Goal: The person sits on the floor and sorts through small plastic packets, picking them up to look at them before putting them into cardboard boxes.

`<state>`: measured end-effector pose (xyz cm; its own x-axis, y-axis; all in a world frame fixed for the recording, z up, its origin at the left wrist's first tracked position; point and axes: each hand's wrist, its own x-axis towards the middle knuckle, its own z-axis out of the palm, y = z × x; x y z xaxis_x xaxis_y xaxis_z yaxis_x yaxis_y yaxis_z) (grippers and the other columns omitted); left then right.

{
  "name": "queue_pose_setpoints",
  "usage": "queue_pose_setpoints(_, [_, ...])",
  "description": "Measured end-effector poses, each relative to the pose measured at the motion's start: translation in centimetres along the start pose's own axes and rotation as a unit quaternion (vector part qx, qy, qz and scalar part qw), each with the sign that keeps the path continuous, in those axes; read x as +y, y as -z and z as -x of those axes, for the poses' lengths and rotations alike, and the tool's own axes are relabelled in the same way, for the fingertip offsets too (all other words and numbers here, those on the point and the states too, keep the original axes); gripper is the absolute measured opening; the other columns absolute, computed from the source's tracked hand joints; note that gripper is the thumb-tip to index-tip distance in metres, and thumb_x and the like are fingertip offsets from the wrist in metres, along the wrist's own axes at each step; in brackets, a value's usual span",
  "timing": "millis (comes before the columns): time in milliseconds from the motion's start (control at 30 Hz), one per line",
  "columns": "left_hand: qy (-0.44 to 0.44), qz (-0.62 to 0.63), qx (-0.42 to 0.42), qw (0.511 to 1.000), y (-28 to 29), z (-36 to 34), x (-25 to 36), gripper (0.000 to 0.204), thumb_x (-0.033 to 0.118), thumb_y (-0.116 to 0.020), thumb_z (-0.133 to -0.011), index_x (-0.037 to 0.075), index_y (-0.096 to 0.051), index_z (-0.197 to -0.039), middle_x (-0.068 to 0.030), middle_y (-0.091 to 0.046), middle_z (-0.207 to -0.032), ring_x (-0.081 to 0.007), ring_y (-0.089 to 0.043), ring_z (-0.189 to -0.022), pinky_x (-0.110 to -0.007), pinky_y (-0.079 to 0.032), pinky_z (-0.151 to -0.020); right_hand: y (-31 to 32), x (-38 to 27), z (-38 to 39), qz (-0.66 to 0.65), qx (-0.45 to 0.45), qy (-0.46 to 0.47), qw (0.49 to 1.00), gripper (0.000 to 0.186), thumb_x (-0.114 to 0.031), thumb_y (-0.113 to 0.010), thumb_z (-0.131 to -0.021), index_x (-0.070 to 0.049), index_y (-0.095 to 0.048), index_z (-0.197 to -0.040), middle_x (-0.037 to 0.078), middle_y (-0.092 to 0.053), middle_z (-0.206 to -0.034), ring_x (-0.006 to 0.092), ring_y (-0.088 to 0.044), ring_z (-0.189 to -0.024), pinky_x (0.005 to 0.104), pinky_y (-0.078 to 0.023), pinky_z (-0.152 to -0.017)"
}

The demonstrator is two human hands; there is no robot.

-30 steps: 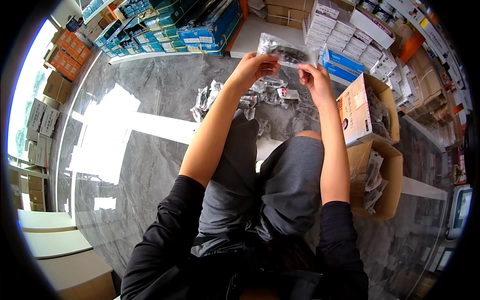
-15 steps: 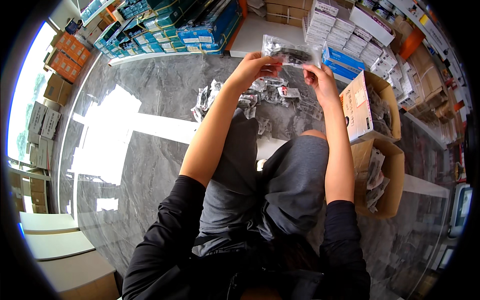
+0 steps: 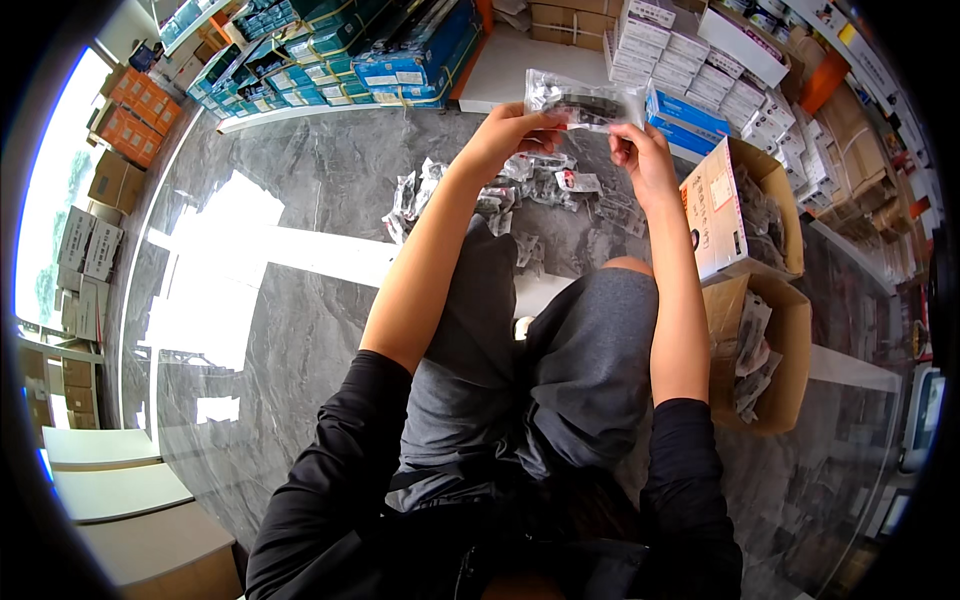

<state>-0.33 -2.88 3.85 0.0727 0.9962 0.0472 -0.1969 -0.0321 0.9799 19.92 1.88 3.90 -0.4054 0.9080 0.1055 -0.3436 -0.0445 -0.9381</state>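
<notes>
A clear plastic bag (image 3: 585,100) with a dark, elongated part inside is stretched between my two hands, above the floor and out past my knees. My left hand (image 3: 510,138) pinches its left lower corner. At the right lower corner, the fingertips of my right hand (image 3: 642,158) are closed on the plastic. What exactly the dark part is, I cannot make out. Below and behind my forearms, a loose pile of similar small clear bags (image 3: 540,190) with dark contents lies on the grey floor.
Two open cardboard boxes stand at my right: a far printed box (image 3: 712,215) and a nearer brown box (image 3: 790,375), both with bagged parts inside. Stacked blue-green boxes (image 3: 330,60) line the far left. White cartons (image 3: 650,50) and a blue box (image 3: 688,122) stand far right.
Almost nothing differs. My right hand's fingers have shifted very slightly on the bag's corner; the bag stays in the same place.
</notes>
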Motion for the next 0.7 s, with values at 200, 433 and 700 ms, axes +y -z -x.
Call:
queue_pose_setpoints(200, [0.000,0.008,-0.001,1.000,-0.02,0.13,0.10,0.026,0.016,-0.057,-0.080,-0.005,-0.058,-0.095,-0.0091,-0.061,-0.084,-0.0133,-0.057,-0.070,-0.026,-0.048,-0.067,-0.12,-0.08,0.03,-0.001,-0.002,-0.004,1.000,0.007,-0.008,-0.055,-0.075,-0.005,-0.050,-0.071,0.002,-0.048,-0.058,0.0079,-0.040,-0.050,0.0207,-0.033,-0.047])
queue_pose_setpoints(433, [-0.006,0.015,-0.002,1.000,-0.41,0.39,0.42,0.025,0.015,-0.057,-0.079,-0.005,-0.058,-0.094,-0.0091,-0.061,-0.082,-0.0133,-0.057,-0.069,-0.026,-0.048,-0.067,0.09,0.07,0.01,-0.006,-0.003,-0.001,1.000,0.007,-0.008,-0.055,-0.075,-0.005,-0.051,-0.070,0.002,-0.048,-0.059,0.0081,-0.041,-0.050,0.0208,-0.033,-0.047])
queue_pose_setpoints(700, [-0.002,0.013,-0.004,1.000,-0.21,0.29,0.34,0.024,0.014,-0.056,-0.080,-0.005,-0.059,-0.094,-0.0081,-0.060,-0.079,-0.0127,-0.056,-0.068,-0.025,-0.047,-0.067,0.12,0.05,0.00,-0.001,-0.005,-0.001,1.000,0.008,-0.009,-0.056,-0.075,-0.005,-0.051,-0.070,0.002,-0.048,-0.059,0.0085,-0.041,-0.050,0.0210,-0.033,-0.048])
